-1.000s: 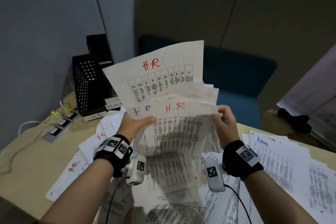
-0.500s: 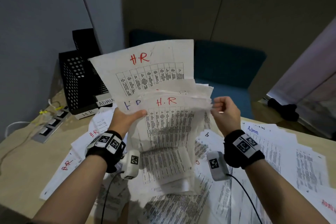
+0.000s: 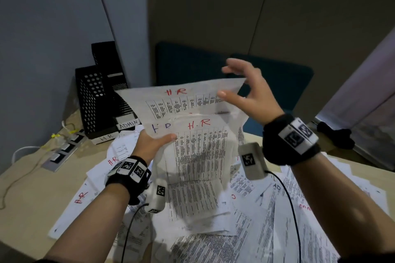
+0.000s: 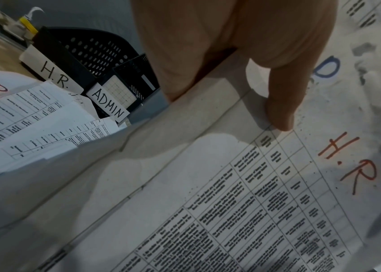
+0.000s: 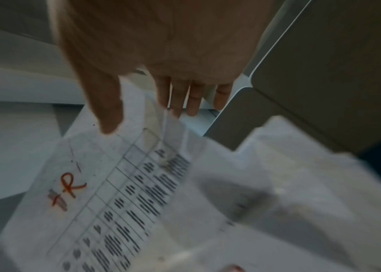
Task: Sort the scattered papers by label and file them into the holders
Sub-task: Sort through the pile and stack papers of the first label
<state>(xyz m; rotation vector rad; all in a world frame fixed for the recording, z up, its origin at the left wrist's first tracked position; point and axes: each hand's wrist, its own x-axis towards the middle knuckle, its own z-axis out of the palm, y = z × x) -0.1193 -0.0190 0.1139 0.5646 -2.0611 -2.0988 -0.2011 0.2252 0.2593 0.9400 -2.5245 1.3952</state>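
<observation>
My left hand (image 3: 157, 141) grips a fanned stack of H.R papers (image 3: 198, 151) by its left edge, thumb on the front sheet, held upright over the table. In the left wrist view the left hand's thumb (image 4: 280, 103) presses the top sheet (image 4: 277, 193) beside a red "H.R". My right hand (image 3: 234, 83) is open at the back sheet's top right corner, thumb in front and fingers spread behind; the right wrist view shows the right hand's straight fingers (image 5: 180, 99) just over that corner (image 5: 152, 139). Two black mesh holders (image 3: 92, 100) labelled H.R (image 3: 106, 137) and ADMIN (image 3: 128, 125) stand at the back left.
Loose printed sheets (image 3: 277, 230), some marked H.R or Admin, cover the table (image 3: 27, 194) under and right of my arms. A power strip (image 3: 62, 151) with cables lies left of the holders. A blue chair (image 3: 284, 79) stands behind the table.
My right hand has let go of the stack's right edge, risen and opened at the back sheet's top corner. The left hand still holds the stack.
</observation>
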